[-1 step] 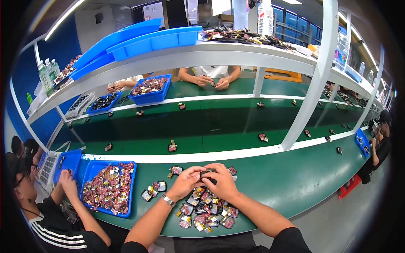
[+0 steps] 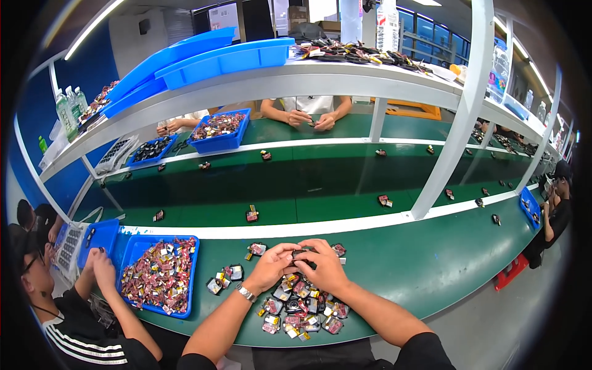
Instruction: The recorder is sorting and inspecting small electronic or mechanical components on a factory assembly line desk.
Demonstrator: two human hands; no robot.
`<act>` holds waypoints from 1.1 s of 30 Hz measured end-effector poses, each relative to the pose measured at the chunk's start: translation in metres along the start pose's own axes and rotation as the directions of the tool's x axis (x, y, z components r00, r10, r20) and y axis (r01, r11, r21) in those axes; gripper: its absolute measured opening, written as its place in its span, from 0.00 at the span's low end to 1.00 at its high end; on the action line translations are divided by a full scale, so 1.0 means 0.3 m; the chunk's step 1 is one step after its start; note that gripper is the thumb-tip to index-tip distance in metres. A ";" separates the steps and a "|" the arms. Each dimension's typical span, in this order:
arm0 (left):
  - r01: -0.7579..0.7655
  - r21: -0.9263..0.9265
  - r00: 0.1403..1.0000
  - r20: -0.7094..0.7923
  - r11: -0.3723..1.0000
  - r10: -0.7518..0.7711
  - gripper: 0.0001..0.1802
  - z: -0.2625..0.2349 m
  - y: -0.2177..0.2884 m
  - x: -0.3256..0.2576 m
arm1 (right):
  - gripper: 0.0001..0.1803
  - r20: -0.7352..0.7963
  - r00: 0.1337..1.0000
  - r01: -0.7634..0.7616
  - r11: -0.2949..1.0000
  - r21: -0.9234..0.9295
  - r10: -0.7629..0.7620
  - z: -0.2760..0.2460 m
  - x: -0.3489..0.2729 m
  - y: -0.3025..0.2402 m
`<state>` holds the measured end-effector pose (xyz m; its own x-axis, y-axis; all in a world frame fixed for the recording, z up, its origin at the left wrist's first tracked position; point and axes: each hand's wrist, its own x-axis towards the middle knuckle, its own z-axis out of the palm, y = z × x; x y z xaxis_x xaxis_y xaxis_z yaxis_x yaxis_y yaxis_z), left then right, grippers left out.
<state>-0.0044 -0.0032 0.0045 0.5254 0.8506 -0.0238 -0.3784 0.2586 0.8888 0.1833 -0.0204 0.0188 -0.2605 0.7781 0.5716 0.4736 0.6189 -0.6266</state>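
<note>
Both hands meet above a pile of small electronic modules, pinching one small dark module (image 2: pixel 298 253) whose details are mostly hidden by the fingers. My left hand (image 2: pixel 272 269), with a metal watch on its wrist, grips it from the left. From the right, my right hand (image 2: pixel 322 266) closes its fingers and thumb on the same piece. Below them on the green tabletop lies the heap of modules (image 2: pixel 297 306), with black casings, red-pink boards, silver cells and yellow tape. Several loose modules (image 2: pixel 225 279) lie left of my left wrist.
A blue tray (image 2: pixel 196 271) full of battery parts stands at the left, beside a co-worker's arm (image 2: pixel 122 302). Beyond a white rail (image 2: pixel 246 232), spaced-out modules (image 2: pixel 251 214) lie on a green belt. A white post (image 2: pixel 447 129) rises at the right, supporting an overhead shelf (image 2: pixel 246 85).
</note>
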 end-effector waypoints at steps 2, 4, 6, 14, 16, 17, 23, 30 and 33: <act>-0.021 -0.019 1.000 0.019 1.000 0.022 0.16 0.001 0.001 0.000 | 0.06 0.023 1.000 -0.002 0.999 0.038 0.001 -0.001 0.004 -0.001; -0.020 -0.018 1.000 0.020 1.000 0.020 0.16 0.001 0.002 -0.001 | 0.07 0.014 1.000 -0.002 0.999 0.036 0.002 -0.002 0.004 -0.006; -0.019 -0.018 1.000 0.021 1.000 0.019 0.16 -0.002 0.001 -0.002 | 0.07 0.005 1.000 -0.003 0.999 0.033 0.002 0.002 0.002 -0.007; -0.007 -0.039 1.000 0.009 0.999 0.008 0.15 -0.014 -0.010 0.002 | 0.08 0.009 1.000 -0.030 0.998 0.054 0.029 0.008 -0.004 0.012; -0.004 -0.028 1.000 0.005 1.000 0.004 0.15 -0.015 -0.011 0.001 | 0.08 -0.007 0.999 -0.034 0.998 0.054 0.035 0.012 -0.004 0.013; -0.001 -0.021 1.000 0.001 1.000 0.001 0.15 -0.016 -0.012 0.000 | 0.09 -0.021 0.999 -0.041 0.998 0.053 0.042 0.015 -0.005 0.013; -0.020 -0.014 1.000 -0.017 1.000 0.020 0.14 -0.012 -0.022 0.002 | 0.10 -0.018 0.999 -0.034 0.997 0.068 0.036 0.011 -0.006 -0.003; -0.065 -0.054 0.998 -0.012 0.996 0.064 0.14 -0.026 -0.026 0.008 | 0.11 -0.039 0.999 0.025 0.998 0.057 -0.023 0.004 0.002 -0.019; -0.063 -0.057 0.998 -0.020 0.996 0.062 0.14 -0.021 -0.026 0.007 | 0.11 -0.048 0.999 0.000 0.998 0.070 0.003 0.013 -0.006 -0.014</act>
<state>-0.0052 -0.0007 -0.0053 0.4855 0.8740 0.0221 -0.4532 0.2300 0.8612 0.1784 -0.0240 0.0185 -0.2181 0.7741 0.5943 0.4134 0.6249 -0.6623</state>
